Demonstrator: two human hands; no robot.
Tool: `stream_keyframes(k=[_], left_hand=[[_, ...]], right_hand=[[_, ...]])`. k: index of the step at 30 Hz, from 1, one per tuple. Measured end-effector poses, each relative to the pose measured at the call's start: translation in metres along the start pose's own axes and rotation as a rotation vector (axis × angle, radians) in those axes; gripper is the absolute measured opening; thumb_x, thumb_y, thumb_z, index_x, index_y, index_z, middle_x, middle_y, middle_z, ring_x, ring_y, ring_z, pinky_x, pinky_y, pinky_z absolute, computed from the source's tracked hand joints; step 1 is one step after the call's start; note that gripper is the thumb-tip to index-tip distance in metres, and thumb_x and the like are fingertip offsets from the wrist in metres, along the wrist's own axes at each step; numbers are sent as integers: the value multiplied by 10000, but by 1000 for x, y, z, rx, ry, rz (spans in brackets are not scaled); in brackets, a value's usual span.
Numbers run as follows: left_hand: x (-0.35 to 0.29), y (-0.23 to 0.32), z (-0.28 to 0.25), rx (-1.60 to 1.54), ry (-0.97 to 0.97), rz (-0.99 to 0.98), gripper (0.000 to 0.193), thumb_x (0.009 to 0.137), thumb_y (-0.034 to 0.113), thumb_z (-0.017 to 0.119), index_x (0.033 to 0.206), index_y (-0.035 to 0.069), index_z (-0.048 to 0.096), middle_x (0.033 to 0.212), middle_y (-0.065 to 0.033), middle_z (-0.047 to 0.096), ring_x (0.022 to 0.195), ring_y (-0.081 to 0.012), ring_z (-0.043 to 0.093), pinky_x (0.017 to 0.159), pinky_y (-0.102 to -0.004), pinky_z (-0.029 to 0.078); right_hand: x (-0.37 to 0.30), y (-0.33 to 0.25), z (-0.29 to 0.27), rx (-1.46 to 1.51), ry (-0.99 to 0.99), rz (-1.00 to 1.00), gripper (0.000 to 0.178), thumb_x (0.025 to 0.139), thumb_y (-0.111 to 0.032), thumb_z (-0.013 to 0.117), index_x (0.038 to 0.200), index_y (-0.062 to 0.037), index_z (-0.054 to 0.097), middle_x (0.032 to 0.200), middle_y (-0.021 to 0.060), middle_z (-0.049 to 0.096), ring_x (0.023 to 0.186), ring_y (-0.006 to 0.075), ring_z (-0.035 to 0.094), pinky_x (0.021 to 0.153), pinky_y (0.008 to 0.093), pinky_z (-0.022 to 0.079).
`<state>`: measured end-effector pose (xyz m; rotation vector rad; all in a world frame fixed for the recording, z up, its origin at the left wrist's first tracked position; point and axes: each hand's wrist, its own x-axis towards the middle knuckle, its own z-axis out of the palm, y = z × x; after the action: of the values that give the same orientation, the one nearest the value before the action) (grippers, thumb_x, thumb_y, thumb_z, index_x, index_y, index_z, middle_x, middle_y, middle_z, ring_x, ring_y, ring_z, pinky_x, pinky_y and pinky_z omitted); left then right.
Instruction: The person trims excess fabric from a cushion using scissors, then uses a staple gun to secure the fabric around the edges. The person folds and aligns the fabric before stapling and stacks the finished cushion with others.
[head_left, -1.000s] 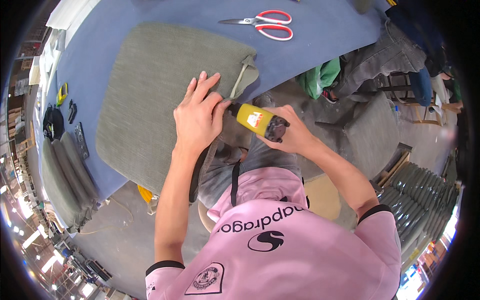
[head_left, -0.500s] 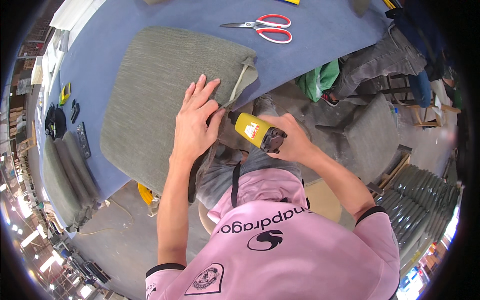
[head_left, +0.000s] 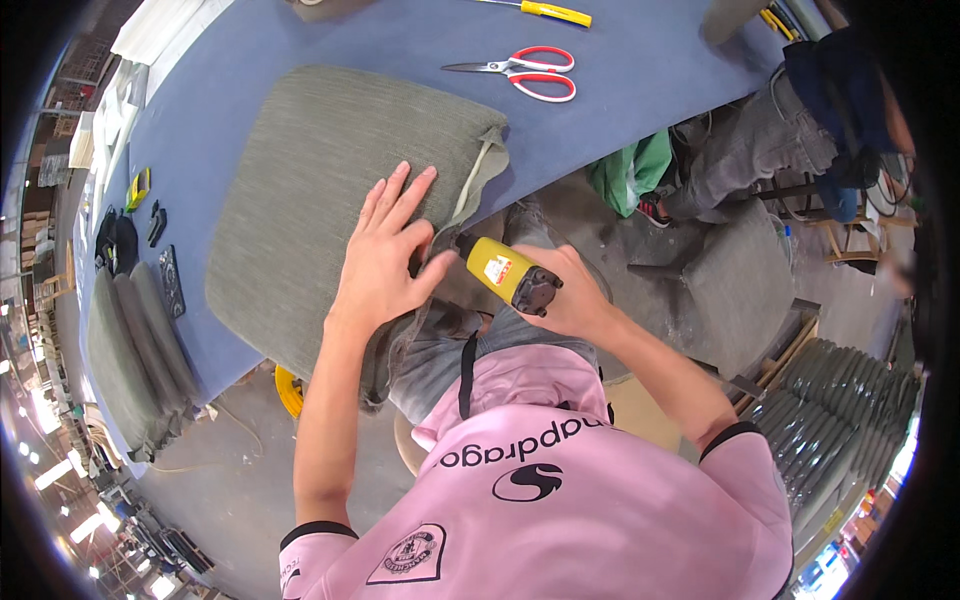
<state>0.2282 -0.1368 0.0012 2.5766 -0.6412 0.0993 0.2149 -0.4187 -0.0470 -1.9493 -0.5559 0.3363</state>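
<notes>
A grey-green fabric-covered seat cushion point(head_left: 310, 170) lies on the blue table, its near right edge showing loose fabric and a pale strip. My left hand point(head_left: 385, 245) rests on that edge with its fingers spread and the thumb stretched toward the tool. In my right hand point(head_left: 572, 290) is a yellow and black staple gun point(head_left: 500, 272), gripped below its head. The staple gun's nose sits against or very close to the cushion's edge; exact contact is hard to make out.
Red-and-white-handled scissors point(head_left: 530, 73) and a yellow-handled tool point(head_left: 555, 13) lie beyond the cushion on the blue table point(head_left: 620, 70). Several finished-looking cushions point(head_left: 140, 340) stand at the left. Another person's legs point(head_left: 760, 140) and a grey chair point(head_left: 740, 265) are at the right.
My left thumb has spread away from the fingers, and the hand has shifted slightly left. The staple gun has moved a little left and down along the edge, still in my right hand.
</notes>
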Motion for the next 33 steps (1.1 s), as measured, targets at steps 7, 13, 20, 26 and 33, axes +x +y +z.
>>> stream_keyframes(k=[7, 13, 20, 26, 33], left_hand=[[-4, -14, 15, -101, 77, -23, 258, 904, 104, 791, 744, -18, 629, 1640, -159, 602, 1643, -431, 381, 1345, -589, 293], [-3, -11, 17, -143, 84, -53, 278, 910, 89, 794, 721, -27, 627, 1590, -123, 660, 1623, -424, 421, 1341, -588, 303], [-3, -11, 20, -138, 101, -67, 276, 906, 106, 805, 722, -23, 645, 1564, -111, 684, 1608, -409, 448, 1330, -583, 327], [-2, -16, 20, -125, 119, -39, 289, 911, 140, 816, 725, -11, 655, 1546, -96, 698, 1588, -391, 480, 1323, -588, 334], [-7, -2, -1, -27, 36, 23, 262, 893, 115, 797, 712, 3, 643, 1647, -113, 605, 1607, -416, 441, 1344, -599, 290]], right_hand=[[-3, -11, 5, -44, 96, -101, 516, 695, -72, 883, 1185, -9, 733, 876, 242, 742, 839, 486, 707, 698, 461, 554], [2, -17, -1, -54, 12, -45, 548, 674, -55, 893, 1194, -14, 727, 893, 256, 740, 861, 489, 714, 710, 464, 564], [5, -26, 0, -47, 20, -40, 555, 645, -49, 911, 1166, -16, 723, 872, 253, 731, 838, 500, 703, 687, 483, 553], [-4, 6, 17, -144, 13, -6, 568, 675, -85, 921, 1206, -30, 726, 932, 226, 747, 899, 472, 678, 831, 485, 543], [-20, 2, 14, -145, 145, -105, 638, 696, -118, 914, 1296, -20, 719, 939, 227, 750, 886, 470, 675, 813, 480, 527]])
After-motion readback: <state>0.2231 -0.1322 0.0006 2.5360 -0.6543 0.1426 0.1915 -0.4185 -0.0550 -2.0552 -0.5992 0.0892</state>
